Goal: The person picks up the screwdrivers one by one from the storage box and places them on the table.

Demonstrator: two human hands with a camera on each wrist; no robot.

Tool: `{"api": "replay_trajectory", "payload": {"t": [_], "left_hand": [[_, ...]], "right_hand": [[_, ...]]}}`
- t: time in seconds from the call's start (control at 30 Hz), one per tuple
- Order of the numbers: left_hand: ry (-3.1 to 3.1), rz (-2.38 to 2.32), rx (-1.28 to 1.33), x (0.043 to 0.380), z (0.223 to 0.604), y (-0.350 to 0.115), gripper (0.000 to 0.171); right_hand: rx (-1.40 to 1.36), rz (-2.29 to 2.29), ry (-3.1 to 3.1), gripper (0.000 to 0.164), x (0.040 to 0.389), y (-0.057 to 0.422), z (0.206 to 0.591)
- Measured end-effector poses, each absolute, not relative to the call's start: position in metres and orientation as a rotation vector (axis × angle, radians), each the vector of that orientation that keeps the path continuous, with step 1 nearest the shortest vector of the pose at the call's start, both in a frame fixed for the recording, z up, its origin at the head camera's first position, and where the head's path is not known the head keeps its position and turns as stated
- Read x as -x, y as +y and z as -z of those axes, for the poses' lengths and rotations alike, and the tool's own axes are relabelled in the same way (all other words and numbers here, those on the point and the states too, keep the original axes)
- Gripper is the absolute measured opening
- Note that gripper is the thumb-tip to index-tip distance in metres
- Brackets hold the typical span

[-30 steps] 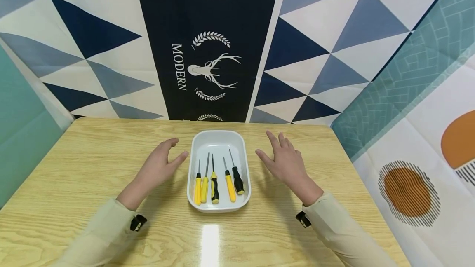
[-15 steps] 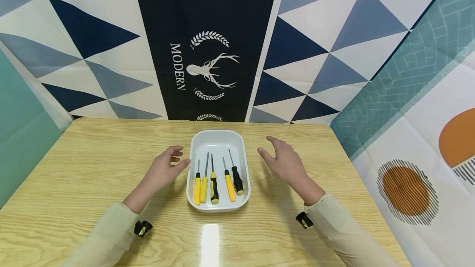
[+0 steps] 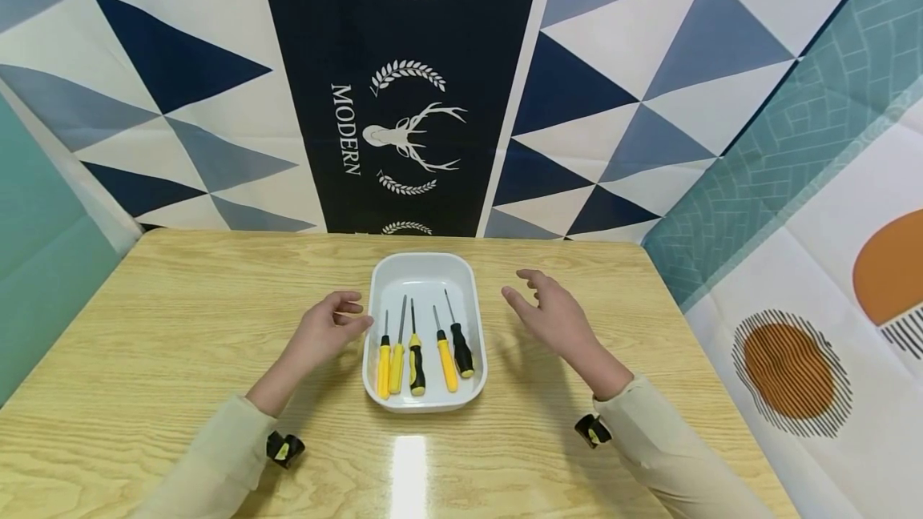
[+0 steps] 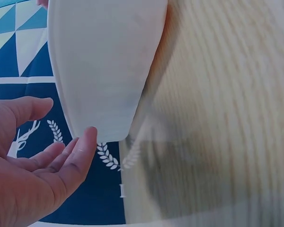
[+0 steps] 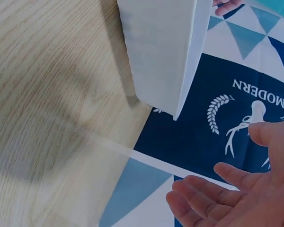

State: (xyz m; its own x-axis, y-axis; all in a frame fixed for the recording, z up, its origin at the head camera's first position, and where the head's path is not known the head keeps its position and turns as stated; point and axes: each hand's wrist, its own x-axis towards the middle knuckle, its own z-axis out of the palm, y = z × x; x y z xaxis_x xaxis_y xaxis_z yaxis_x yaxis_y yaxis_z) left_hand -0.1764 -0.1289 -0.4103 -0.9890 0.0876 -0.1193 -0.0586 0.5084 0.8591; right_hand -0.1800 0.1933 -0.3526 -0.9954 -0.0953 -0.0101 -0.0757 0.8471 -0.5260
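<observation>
L hand [image 3: 328, 331] is hanging loosely bent, gripping nothing, right by the white tray [image 3: 424, 279]; can't tell if it's touching. R hand [image 3: 551, 311] is hanging loosely spread, also gripping nothing, w/ a clear gap. Tray's sitting btwn both hands on the bench [image 3: 180, 303], holding 5 screwdrivers [image 3: 417, 367]. Prob. best to be meeting both sides evenly, keeping it level so tools aren't rolling.

Tray [image 3: 424, 279]: enclosing screwdrivers [image 3: 417, 367] sideways, opening upward.
Left side: left hand [image 3: 328, 331] is crowding it.
Right gap: right hand [image 3: 558, 317] is hovering apart.
</observation>
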Motion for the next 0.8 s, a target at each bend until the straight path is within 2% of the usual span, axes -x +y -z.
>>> {"api": "replay_trajectory", "payload": {"t": [0.8], "left_hand": [[2.629, -1.531, 0.074, 0.175, 0.425, -0.115, 0.047]], "right_hand": [[0.104, 1.010, 2.881, 0.056, 0.175, 0.191, 0.357]]}}
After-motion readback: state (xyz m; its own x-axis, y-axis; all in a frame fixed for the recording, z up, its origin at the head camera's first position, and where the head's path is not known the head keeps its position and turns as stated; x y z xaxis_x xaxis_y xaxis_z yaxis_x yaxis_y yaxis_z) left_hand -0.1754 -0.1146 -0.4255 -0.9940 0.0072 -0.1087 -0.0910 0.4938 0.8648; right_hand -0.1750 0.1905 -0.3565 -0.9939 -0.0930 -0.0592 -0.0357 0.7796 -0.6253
